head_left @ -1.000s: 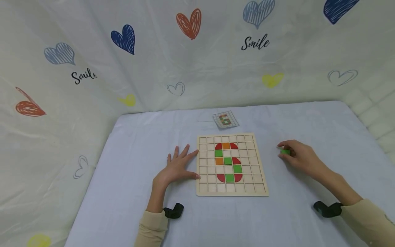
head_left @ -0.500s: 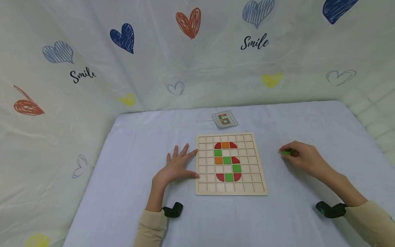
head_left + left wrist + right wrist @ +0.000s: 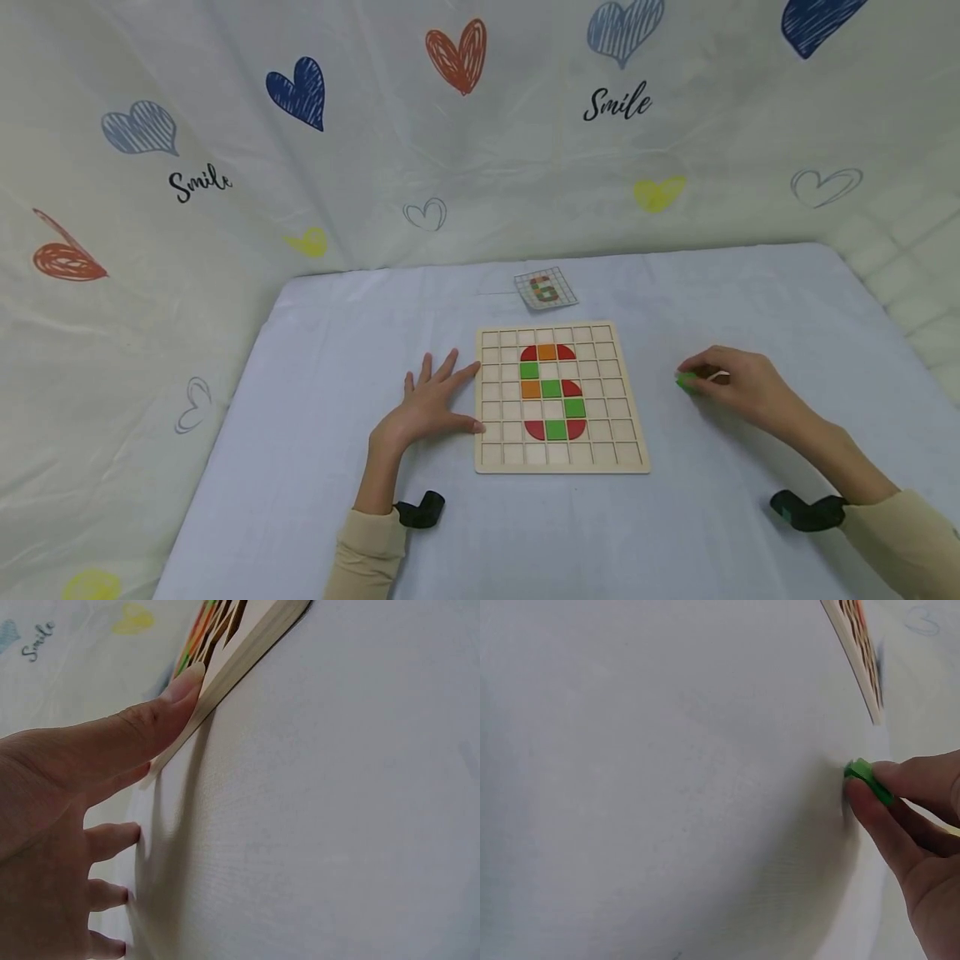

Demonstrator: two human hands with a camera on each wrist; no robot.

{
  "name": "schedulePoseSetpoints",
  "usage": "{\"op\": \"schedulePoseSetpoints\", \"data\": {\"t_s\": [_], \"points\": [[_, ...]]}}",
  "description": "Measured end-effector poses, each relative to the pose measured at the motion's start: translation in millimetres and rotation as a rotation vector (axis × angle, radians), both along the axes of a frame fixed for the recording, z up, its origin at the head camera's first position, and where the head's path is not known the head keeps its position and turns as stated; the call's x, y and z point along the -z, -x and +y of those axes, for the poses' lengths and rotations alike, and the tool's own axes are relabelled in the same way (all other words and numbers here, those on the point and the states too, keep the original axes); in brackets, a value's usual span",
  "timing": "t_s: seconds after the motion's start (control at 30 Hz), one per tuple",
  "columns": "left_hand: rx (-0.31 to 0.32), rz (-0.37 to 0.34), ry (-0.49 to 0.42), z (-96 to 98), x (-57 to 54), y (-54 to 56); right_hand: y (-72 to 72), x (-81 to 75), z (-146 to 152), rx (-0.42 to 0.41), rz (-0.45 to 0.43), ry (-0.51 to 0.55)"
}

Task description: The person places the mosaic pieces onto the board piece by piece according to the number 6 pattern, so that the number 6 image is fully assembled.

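In the head view a pale wooden grid board (image 3: 611,433) lies on the table, with red, orange and green tiles set in some of its squares. My left hand (image 3: 426,408) spreads its fingers beside it. The left thumb (image 3: 176,694) and forefinger touch the board's left edge. To the right of the board, my right hand (image 3: 738,385) pinches a small green tile (image 3: 861,771) between thumb and fingertips, low over the cloth. Fingers cover part of this tile, so I cannot tell whether it is one piece or two.
Behind the board lies a small card (image 3: 546,289) printed with a grid and a coloured figure. White cloth (image 3: 570,542) covers the table. A curtain (image 3: 525,167) with hearts and lettering hangs behind it.
My right hand has shifted slightly down and right, and the green tile has turned and sits lower in its fingertips. The left hand keeps its place at the board.
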State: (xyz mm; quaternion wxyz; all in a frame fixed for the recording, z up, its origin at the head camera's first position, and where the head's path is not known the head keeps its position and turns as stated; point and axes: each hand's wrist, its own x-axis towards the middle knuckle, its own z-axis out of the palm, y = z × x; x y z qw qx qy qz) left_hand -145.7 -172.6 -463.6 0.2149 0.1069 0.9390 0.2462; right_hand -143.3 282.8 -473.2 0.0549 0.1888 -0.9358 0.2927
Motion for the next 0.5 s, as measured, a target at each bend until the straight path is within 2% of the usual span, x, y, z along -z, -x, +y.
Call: {"op": "schedulePoseSetpoints", "data": {"t_s": [0.2, 0.37, 0.5], "points": [[0.001, 0.000, 0.008, -1.0, 2.9, 0.9, -3.5, -1.8, -1.6, -0.005, -0.112, 0.033], [-0.002, 0.001, 0.002, -1.4, 2.7, 0.4, -5.5, -4.8, -9.8, -0.017, -0.153, 0.056], [-0.002, 0.003, -0.007, -1.2, 1.4, -0.4, -5.9, -7.1, -17.4, -0.028, -0.150, 0.053]]}}
